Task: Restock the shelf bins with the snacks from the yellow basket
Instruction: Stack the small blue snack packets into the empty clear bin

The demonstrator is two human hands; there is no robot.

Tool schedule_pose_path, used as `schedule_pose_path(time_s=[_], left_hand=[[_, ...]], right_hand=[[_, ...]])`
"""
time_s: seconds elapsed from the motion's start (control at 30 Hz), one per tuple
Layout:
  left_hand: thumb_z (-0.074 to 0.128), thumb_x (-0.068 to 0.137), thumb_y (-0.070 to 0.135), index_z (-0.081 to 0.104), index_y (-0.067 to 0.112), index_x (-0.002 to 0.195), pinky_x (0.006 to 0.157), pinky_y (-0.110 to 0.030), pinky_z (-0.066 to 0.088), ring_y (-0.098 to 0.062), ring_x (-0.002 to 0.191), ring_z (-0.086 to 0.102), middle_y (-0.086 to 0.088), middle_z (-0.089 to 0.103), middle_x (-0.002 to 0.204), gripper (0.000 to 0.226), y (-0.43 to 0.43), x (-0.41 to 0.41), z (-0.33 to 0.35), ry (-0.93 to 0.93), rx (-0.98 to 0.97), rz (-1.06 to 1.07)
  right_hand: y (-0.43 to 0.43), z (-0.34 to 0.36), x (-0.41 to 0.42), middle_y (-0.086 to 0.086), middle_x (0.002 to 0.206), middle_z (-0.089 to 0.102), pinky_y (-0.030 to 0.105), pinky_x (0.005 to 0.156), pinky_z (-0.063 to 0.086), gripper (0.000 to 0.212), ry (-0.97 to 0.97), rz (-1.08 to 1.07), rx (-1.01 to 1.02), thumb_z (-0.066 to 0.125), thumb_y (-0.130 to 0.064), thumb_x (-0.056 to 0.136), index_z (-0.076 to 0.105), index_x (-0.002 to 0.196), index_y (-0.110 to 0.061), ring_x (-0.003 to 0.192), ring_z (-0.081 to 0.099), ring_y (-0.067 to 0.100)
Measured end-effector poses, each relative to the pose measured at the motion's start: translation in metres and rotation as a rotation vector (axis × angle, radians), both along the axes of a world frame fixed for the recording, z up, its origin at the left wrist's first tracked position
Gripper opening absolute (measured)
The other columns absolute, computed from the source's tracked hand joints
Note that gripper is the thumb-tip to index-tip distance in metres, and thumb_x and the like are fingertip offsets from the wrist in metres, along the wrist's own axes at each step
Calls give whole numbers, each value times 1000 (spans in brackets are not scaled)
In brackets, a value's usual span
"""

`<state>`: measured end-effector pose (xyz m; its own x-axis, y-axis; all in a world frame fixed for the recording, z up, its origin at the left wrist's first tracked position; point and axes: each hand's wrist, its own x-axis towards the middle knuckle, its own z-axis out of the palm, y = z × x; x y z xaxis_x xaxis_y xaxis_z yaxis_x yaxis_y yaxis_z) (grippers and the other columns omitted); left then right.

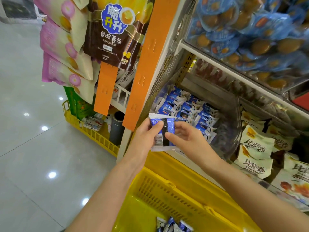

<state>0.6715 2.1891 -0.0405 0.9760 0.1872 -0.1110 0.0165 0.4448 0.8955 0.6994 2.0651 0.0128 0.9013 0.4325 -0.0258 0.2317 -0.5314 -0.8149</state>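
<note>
Blue-and-white foil is showing its barcode side while the left hand and right hand are each pinching one snack packet between thumb and fingers, probably orienting it like the matching packets lining the shelf bin just beyond. It is hovering above the yellow basket, where spare packets are waiting.

A blue-and-white snack packet, crossed by a black band and a black-and-white barcode, matches the blue-and-white packets stacked behind it. The yellow basket has slotted walls. Orange strips flank a brown bag with a blue-and-white logo, next to pink-and-cream bags. Cream packets carry black characters; blue wrappers show golden-brown rounds. The floor is glossy pale grey.
</note>
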Motion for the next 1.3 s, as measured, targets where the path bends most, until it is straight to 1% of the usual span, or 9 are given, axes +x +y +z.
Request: schedule_pose_path(time_s=[0.13,0.27,0.37,0.43,0.63,0.77,0.93,1.17,1.3], left_hand=[[60,88,25,58,27,111,90,-29,50,-9,103,62,3,66,112,23,-5,-4,0,-48,99,-40],[43,96,33,58,35,100,82,-19,46,-4,98,59,11,64,102,16,-13,-5,1,-48,321,-11],[25,90,54,61,23,106,79,-24,51,-17,98,66,-3,70,101,50,-17,-4,0,-17,-75,-196],[32,86,54,57,14,117,76,-27,55,-19,99,67,-9,70,106,56,-17,-4,1,-50,-290,-229],[51,93,14,52,10,116,72,-26,56,-17,93,68,-10,67,107,23,-15,-1,-3,-42,-172,-73],[57,89,23,55,24,111,75,-23,55,-9,95,67,0,66,108,22,-13,-4,-3,-96,79,-67],[62,86,21,53,34,94,66,-12,50,3,86,64,12,64,95,18,-24,-10,-1,-130,356,27],[49,93,32,43,28,130,87,-8,35,6,111,43,17,49,119,37,-17,14,12,-247,957,105],[43,95,38,47,22,128,98,-25,28,-9,115,45,7,53,125,37,-5,45,12,-265,1393,66]], right_hand=[[-17,2,3,-5,103,68,7,65,48,24,162,-63,166,65,-17,85,59,108,-23,88,64,1],[-29,4,-4,-15,100,64,9,78,47,33,-290,-41,-26,72,-17,78,57,104,-31,91,59,-3],[-36,1,-8,-5,103,64,20,82,48,32,-747,73,-347,74,-16,77,65,109,-19,97,58,10],[-37,-4,-12,3,101,65,31,79,51,28,-847,180,-434,73,-18,78,69,106,-12,95,60,21],[-38,-7,-14,-9,107,57,16,91,41,24,-687,153,-237,59,-22,89,61,112,-16,103,49,-3],[-40,-2,-3,-28,115,45,1,93,35,43,-383,-23,-160,57,-31,88,45,129,-29,108,41,-22],[-42,1,2,-16,99,67,16,80,52,25,-101,131,-57,63,-22,85,58,104,-38,89,63,-1],[-60,20,58,-15,92,64,6,70,49,19,-272,-215,53,69,-27,81,59,97,-31,82,61,-3],[-61,16,102,-8,89,59,7,69,44,29,-307,-193,-233,73,-24,80,60,105,-19,81,56,3]])
